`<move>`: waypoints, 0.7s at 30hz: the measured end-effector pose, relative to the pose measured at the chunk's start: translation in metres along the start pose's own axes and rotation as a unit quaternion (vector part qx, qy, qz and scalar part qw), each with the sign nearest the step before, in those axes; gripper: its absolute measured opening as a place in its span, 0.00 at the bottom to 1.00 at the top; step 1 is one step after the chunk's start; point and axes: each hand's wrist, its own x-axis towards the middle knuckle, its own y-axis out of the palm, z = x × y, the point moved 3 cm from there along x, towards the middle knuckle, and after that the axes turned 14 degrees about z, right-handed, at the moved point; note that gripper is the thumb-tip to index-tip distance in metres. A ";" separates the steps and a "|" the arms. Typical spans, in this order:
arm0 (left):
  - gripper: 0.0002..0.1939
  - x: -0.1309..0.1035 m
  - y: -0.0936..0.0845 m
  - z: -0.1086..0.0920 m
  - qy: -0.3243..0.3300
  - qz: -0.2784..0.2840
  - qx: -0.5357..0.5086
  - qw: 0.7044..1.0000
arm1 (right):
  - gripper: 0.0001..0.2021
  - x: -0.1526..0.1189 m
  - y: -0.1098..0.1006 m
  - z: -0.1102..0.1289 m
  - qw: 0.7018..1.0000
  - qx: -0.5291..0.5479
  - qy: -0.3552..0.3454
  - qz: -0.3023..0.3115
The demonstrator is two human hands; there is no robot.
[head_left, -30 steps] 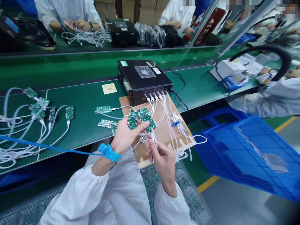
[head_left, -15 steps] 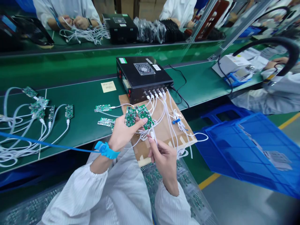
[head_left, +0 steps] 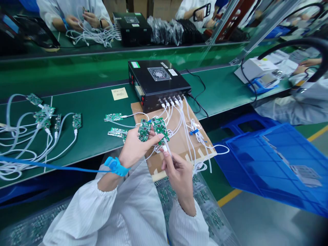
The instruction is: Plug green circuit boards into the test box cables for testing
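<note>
1. The left hand (head_left: 135, 147) holds two green circuit boards (head_left: 153, 129) fanned side by side above a sheet of brown cardboard (head_left: 179, 143); thumb and fingers are pressed onto their lower edges, and the palm hides how much of each board lies under them.
2. The right hand (head_left: 179, 171) pinches a white cable plug (head_left: 166, 147) between thumb and forefinger, its tip just at the lower edge of the right-hand board. Whether the plug is seated in a socket cannot be made out.
3. A blue wrist strap (head_left: 117, 166) circles the left wrist; its blue cord runs off the left edge of the view.
4. A row of white cables (head_left: 179, 116) leaves the front of a black test box (head_left: 156, 80) and loops over the cardboard; which one ends in the pinched plug is lost in the tangle.
5. More boards on leads (head_left: 114, 124) lie on the green belt (head_left: 89, 112), and another cluster (head_left: 46, 116) sits further left, partly cut off.
6. A yellow note (head_left: 119, 93) lies beside the box; its writing is unreadable.
7. A blue crate (head_left: 276, 164) stands to the right, cut by the frame.
8. Other workers' hands across the belt hold white cables (head_left: 84, 22).
</note>
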 end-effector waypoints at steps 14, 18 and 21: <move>0.12 -0.007 0.015 -0.002 0.055 -0.071 0.060 0.994 | 0.16 0.000 -0.028 0.012 0.978 -0.015 -0.063 -0.200; 0.14 -0.010 0.026 -0.002 0.097 -0.057 0.078 0.991 | 0.22 0.006 -0.032 0.011 0.975 -0.002 -0.073 -0.208; 0.19 -0.012 0.033 -0.001 0.140 -0.019 0.102 0.985 | 0.21 0.009 -0.029 0.013 0.975 -0.039 -0.087 -0.202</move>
